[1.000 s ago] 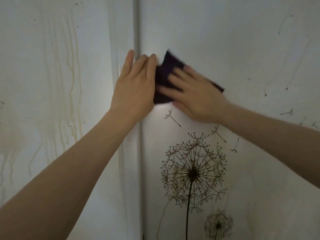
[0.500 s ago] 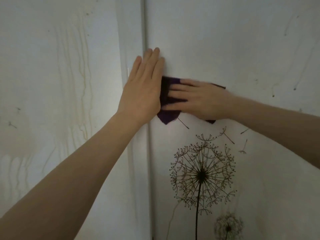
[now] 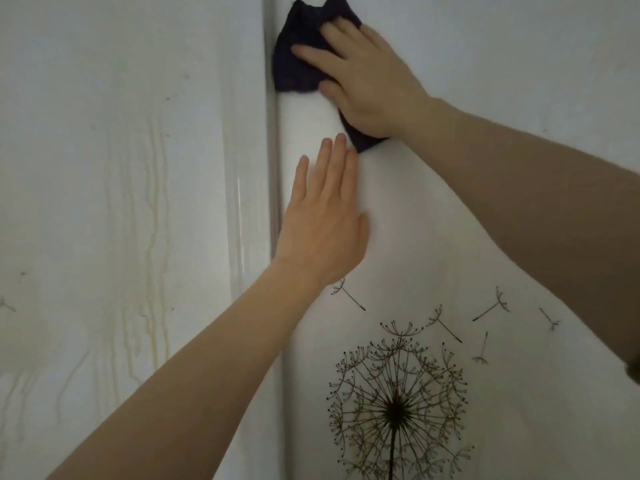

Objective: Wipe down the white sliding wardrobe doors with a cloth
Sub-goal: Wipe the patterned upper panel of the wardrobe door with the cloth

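Note:
A dark purple cloth (image 3: 300, 57) is pressed flat against the right white wardrobe door (image 3: 485, 209), just right of the door's edge strip (image 3: 273, 150), near the top of the view. My right hand (image 3: 367, 81) lies spread on the cloth, holding it against the door. My left hand (image 3: 325, 216) rests flat on the same door below the cloth, fingers straight and together, holding nothing. The left door (image 3: 104, 202) shows yellowish drip stains.
A black dandelion decal (image 3: 394, 407) with drifting seeds (image 3: 491, 306) covers the lower part of the right door. Small dark specks dot both doors. The doors fill the whole view.
My right hand has slid the cloth upward along the door edge. My left hand now sits below the cloth instead of beside it, shifted onto the right door.

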